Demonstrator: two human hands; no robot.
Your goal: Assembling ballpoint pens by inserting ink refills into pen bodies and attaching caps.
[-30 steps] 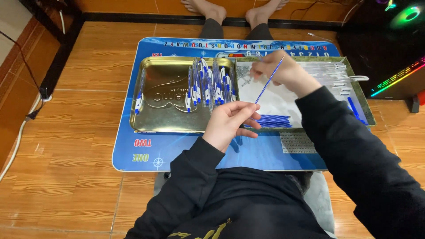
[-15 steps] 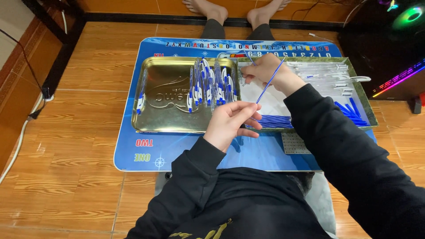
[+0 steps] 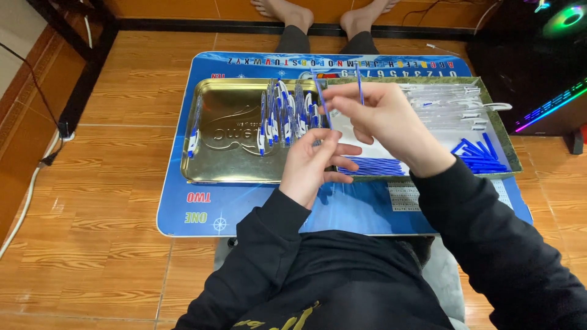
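My left hand pinches a thin clear-blue pen tube that stands nearly upright. My right hand hovers just to its right and holds a slim blue refill between its fingertips, also upright. Both hands meet above the gap between two trays. The gold metal tray on the left holds several blue-and-white pens. In the green tray on the right lie blue refills, blue caps and clear barrels.
Both trays sit on a low blue table printed with letters, on a wooden floor. Another person's bare feet are beyond the far edge. A dark computer case with coloured lights stands at the right, and cables run along the left.
My right hand has drawn in from over the green tray toward the left hand, and the refill has swung from slanted to upright. The left hand has risen slightly, and a tube now shows in it.
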